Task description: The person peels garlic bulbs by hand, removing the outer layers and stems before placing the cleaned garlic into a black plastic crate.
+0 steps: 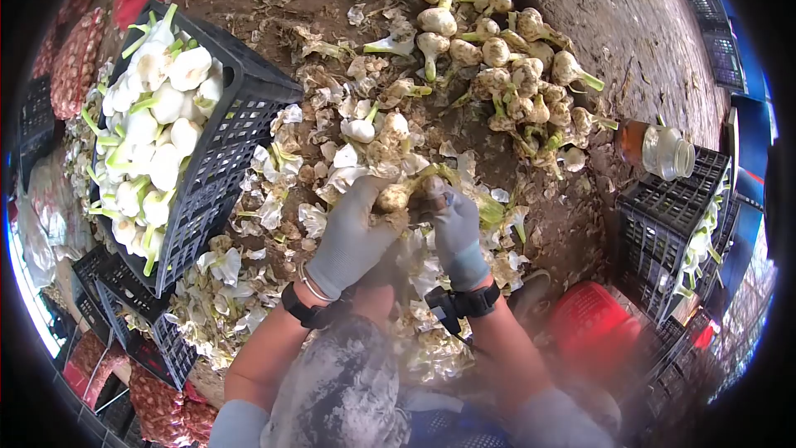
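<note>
Left hand (pixel 352 232): grey knit glove; fingers curled round a soiled garlic bulb (pixel 395 197); black strap (pixel 297 309) and thin bracelet at the wrist.
Right hand (pixel 458 228): grey knit glove; fingertips pinched on the same bulb from the other side; black strap with a small device (pixel 461 303) at the wrist.
Hands: brought together at frame centre, both clamped on the bulb, gloves almost touching.
Garlic bulb: held between the two hands, above the litter of peelings (pixel 332 158); skin brown with earth; whether a stalk is attached cannot be told.
Black plastic crate (pixel 240 129): left of the hands, tilted; filled with clean white bulbs (pixel 162 129), green stalk stubs showing.
Heap of unpeeled garlic (pixel 514 75): beyond the hands, on bare earth, well apart from the crate; bulbs dirty, some with green stems.
Peelings: pale husks spread across the ground from the crate to the heap and under the forearms.
Jar (pixel 663 149): clear, white lid, lying on a second black crate (pixel 663 224) at right.
Red mesh sacks (pixel 79 58): far left edge, filled.
Red basket (pixel 593 323): lower right, blurred.
</note>
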`<action>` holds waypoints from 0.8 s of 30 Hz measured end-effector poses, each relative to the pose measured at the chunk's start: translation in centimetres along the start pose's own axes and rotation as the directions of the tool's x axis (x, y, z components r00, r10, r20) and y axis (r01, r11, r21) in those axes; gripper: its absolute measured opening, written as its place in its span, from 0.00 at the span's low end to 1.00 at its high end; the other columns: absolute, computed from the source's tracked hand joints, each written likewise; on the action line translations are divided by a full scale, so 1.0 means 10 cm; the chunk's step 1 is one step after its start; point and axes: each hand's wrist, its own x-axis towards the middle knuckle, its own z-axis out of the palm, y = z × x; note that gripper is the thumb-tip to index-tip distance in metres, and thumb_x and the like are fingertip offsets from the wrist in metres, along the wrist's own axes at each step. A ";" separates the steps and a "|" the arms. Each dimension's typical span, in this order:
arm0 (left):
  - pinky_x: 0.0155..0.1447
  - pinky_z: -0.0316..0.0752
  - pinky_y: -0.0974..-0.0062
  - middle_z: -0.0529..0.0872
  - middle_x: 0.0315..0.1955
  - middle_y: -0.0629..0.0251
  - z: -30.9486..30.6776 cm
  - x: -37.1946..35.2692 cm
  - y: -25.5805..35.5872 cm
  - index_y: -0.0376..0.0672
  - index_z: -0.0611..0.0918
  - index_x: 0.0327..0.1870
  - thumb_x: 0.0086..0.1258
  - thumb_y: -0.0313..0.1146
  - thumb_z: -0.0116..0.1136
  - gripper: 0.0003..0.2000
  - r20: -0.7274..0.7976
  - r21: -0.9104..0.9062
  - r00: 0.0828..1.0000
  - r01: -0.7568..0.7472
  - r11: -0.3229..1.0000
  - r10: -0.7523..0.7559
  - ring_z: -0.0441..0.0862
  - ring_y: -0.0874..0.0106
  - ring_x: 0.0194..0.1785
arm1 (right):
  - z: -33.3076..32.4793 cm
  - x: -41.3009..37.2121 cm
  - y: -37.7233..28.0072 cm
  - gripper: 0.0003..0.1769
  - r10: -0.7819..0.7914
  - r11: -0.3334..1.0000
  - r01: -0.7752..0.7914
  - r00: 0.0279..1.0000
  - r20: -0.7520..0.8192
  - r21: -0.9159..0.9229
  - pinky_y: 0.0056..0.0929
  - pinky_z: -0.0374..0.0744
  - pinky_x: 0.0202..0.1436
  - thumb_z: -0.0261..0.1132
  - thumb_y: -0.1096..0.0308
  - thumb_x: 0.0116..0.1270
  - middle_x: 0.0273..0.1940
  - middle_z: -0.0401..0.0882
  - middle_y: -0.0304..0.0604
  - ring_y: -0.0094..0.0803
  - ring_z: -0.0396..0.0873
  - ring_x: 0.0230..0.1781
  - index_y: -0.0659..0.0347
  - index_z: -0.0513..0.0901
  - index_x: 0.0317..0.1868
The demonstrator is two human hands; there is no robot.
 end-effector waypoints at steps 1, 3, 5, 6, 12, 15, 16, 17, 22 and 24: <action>0.58 0.75 0.75 0.82 0.48 0.62 0.01 0.00 0.02 0.35 0.75 0.62 0.64 0.24 0.63 0.23 0.005 0.000 1.000 0.000 1.000 0.000 0.79 0.73 0.51 | 0.00 0.04 0.02 0.21 -0.101 0.986 0.099 0.995 -0.011 -0.135 0.29 0.65 0.26 0.68 0.57 0.72 0.22 0.74 0.34 0.21 0.61 0.23 0.65 0.76 0.27; 0.59 0.74 0.74 0.81 0.48 0.59 0.04 -0.02 0.07 0.36 0.76 0.61 0.63 0.24 0.64 0.23 -0.056 0.391 0.974 -0.180 0.903 0.219 0.79 0.72 0.53 | -0.04 0.05 -0.03 0.24 -0.220 0.857 0.221 0.974 0.057 -0.466 0.27 0.64 0.26 0.68 0.56 0.72 0.22 0.69 0.30 0.19 0.59 0.24 0.64 0.73 0.25; 0.59 0.74 0.75 0.81 0.48 0.58 0.04 -0.01 0.01 0.36 0.77 0.61 0.63 0.24 0.64 0.23 -0.057 0.259 0.986 -0.138 0.956 0.157 0.80 0.71 0.52 | 0.02 0.04 -0.11 0.25 -0.065 0.957 0.075 0.997 0.045 -0.280 0.26 0.62 0.26 0.68 0.58 0.73 0.21 0.64 0.28 0.18 0.58 0.25 0.65 0.69 0.24; 0.60 0.74 0.75 0.81 0.47 0.57 0.04 -0.01 0.02 0.36 0.77 0.61 0.63 0.23 0.64 0.23 -0.048 0.121 0.994 -0.087 0.989 0.094 0.80 0.70 0.52 | 0.07 0.00 -0.26 0.25 -0.076 0.958 0.086 0.996 0.045 -0.274 0.25 0.60 0.26 0.68 0.61 0.73 0.21 0.60 0.28 0.17 0.57 0.26 0.64 0.69 0.22; 0.57 0.74 0.75 0.81 0.47 0.62 -0.02 0.04 0.12 0.36 0.77 0.62 0.65 0.23 0.62 0.22 -0.065 -0.211 0.998 -0.028 0.977 0.014 0.80 0.72 0.50 | 0.03 -0.10 -0.39 0.13 0.174 0.974 -0.186 0.980 0.095 0.131 0.21 0.71 0.32 0.69 0.66 0.71 0.29 0.75 0.28 0.15 0.67 0.29 0.65 0.79 0.32; 0.56 0.75 0.76 0.80 0.49 0.64 -0.06 0.05 0.03 0.35 0.76 0.63 0.66 0.23 0.62 0.22 -0.033 0.109 0.986 -0.158 0.981 0.163 0.79 0.76 0.50 | -0.12 0.03 -0.26 0.08 0.116 0.988 -0.135 0.970 0.214 0.077 0.24 0.80 0.40 0.64 0.72 0.73 0.38 0.84 0.38 0.22 0.81 0.37 0.69 0.83 0.45; 0.56 0.75 0.76 0.80 0.49 0.64 -0.05 0.05 0.05 0.35 0.76 0.63 0.66 0.23 0.62 0.22 -0.032 0.110 0.986 -0.160 0.981 0.164 0.79 0.76 0.50 | -0.11 0.05 -0.28 0.08 0.114 0.988 -0.133 0.970 0.214 0.078 0.24 0.80 0.40 0.64 0.72 0.73 0.38 0.84 0.38 0.22 0.81 0.37 0.69 0.83 0.45; 0.56 0.75 0.78 0.81 0.48 0.65 -0.04 0.05 0.09 0.35 0.76 0.64 0.69 0.26 0.61 0.21 -0.051 0.053 0.991 -0.123 0.991 0.126 0.79 0.77 0.49 | -0.09 0.06 -0.30 0.08 0.112 0.994 -0.110 0.969 0.219 -0.020 0.24 0.80 0.42 0.62 0.75 0.72 0.40 0.85 0.40 0.22 0.82 0.38 0.70 0.84 0.46; 0.42 0.77 0.80 0.83 0.42 0.69 -0.16 0.02 0.18 0.41 0.77 0.64 0.81 0.44 0.52 0.20 0.148 -0.718 0.943 0.310 0.623 -0.298 0.81 0.79 0.41 | 0.01 -0.03 -0.48 0.08 0.058 0.990 -0.088 0.967 0.249 0.109 0.23 0.75 0.39 0.67 0.79 0.63 0.34 0.80 0.32 0.19 0.75 0.34 0.66 0.85 0.43; 0.37 0.76 0.80 0.83 0.40 0.70 -0.33 0.06 0.07 0.40 0.78 0.62 0.81 0.47 0.50 0.20 0.352 -0.667 0.887 0.463 0.584 -0.300 0.80 0.81 0.37 | -0.07 0.06 -0.39 0.12 -0.269 0.888 0.389 0.872 0.410 -0.244 0.28 0.77 0.41 0.65 0.83 0.57 0.34 0.80 0.39 0.28 0.80 0.37 0.63 0.85 0.42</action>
